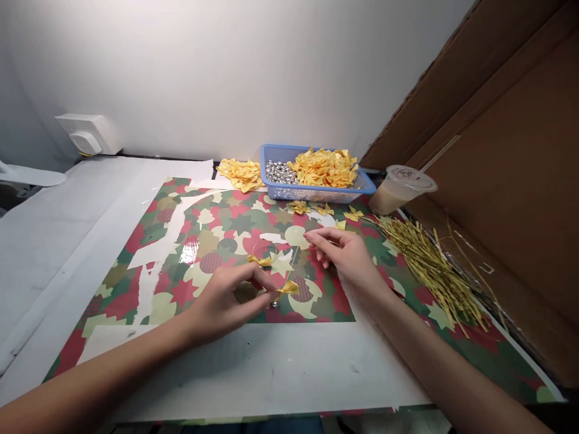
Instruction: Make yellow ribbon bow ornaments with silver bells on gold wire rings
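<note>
My left hand point(237, 295) pinches a yellow ribbon bow point(289, 287) between thumb and fingertips. A small silver bell point(274, 304) hangs just below those fingertips. Beyond the same hand, a second yellow bow point(260, 261) lies beside a thin curved strand. My right hand point(341, 250) is held a little farther off to the right, thumb and index finger pressed together. Whatever is in that pinch is too fine to make out. Between the two hands runs a faint thin strand over the patterned sheet point(226, 226).
A blue basket point(316, 194) at the back holds silver bells and yellow bows. Left of it is a pile of bows point(242, 173). A lidded drink cup point(400, 190) and a bundle of gold ties point(429, 265) are at right, beside a cardboard panel point(506, 181).
</note>
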Action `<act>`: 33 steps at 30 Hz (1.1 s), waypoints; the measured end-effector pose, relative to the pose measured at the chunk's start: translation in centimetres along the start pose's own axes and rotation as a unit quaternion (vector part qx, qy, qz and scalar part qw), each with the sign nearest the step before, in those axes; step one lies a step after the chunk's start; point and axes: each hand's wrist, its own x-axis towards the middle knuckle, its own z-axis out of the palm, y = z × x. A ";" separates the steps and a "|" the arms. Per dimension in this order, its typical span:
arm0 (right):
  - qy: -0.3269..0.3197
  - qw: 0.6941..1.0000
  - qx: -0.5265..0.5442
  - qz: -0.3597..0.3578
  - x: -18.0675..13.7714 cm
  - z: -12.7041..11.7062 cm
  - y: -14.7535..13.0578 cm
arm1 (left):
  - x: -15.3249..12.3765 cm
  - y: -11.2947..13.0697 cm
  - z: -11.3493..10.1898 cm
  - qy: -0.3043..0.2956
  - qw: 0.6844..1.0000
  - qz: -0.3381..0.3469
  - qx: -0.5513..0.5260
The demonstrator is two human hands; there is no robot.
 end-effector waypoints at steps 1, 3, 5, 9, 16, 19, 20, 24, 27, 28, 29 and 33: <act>-0.011 1.000 -0.014 0.011 0.2 0.0 0.1 | 0.0 0.0 0.0 0.000 0.999 -0.027 -0.017; -0.009 0.999 -0.034 0.024 0.2 -0.1 0.1 | 0.0 0.0 0.0 0.000 0.997 -0.061 -0.039; 0.016 0.998 -0.058 0.012 -1.0 -0.2 -0.5 | 0.1 -0.1 0.1 -0.002 0.996 -0.075 -0.053; -0.001 0.981 -0.178 -0.080 -5.6 0.0 -2.0 | 0.2 -0.2 0.2 0.004 0.992 -0.101 -0.077; -0.074 0.993 -0.093 -0.002 -9.8 3.1 -0.8 | 0.5 -0.3 0.4 0.008 0.984 -0.139 -0.109; -0.066 0.996 -0.053 0.012 -9.6 4.1 -0.1 | 0.5 -0.2 0.4 0.013 0.985 -0.132 -0.110; -0.064 0.997 -0.047 0.015 -9.5 4.2 0.0 | 0.5 -0.2 0.5 0.018 0.986 -0.125 -0.104; -0.087 0.994 -0.004 0.061 -9.6 4.4 -0.1 | 0.4 -0.3 0.5 0.043 0.992 -0.088 -0.081; -0.137 0.978 0.056 0.146 -9.7 3.9 -0.3 | 0.4 -0.3 0.6 0.057 0.994 -0.071 -0.068; -0.151 0.971 0.073 0.168 -9.7 3.7 -0.4 | 0.4 -0.3 0.6 0.059 0.994 -0.069 -0.065; -0.163 0.966 0.088 0.182 -9.7 3.5 -0.4 | 0.4 -0.3 0.6 0.060 0.994 -0.069 -0.062; -0.159 0.959 0.141 0.189 -9.8 3.1 -0.5 | 0.3 -0.3 0.6 0.062 0.994 -0.075 -0.058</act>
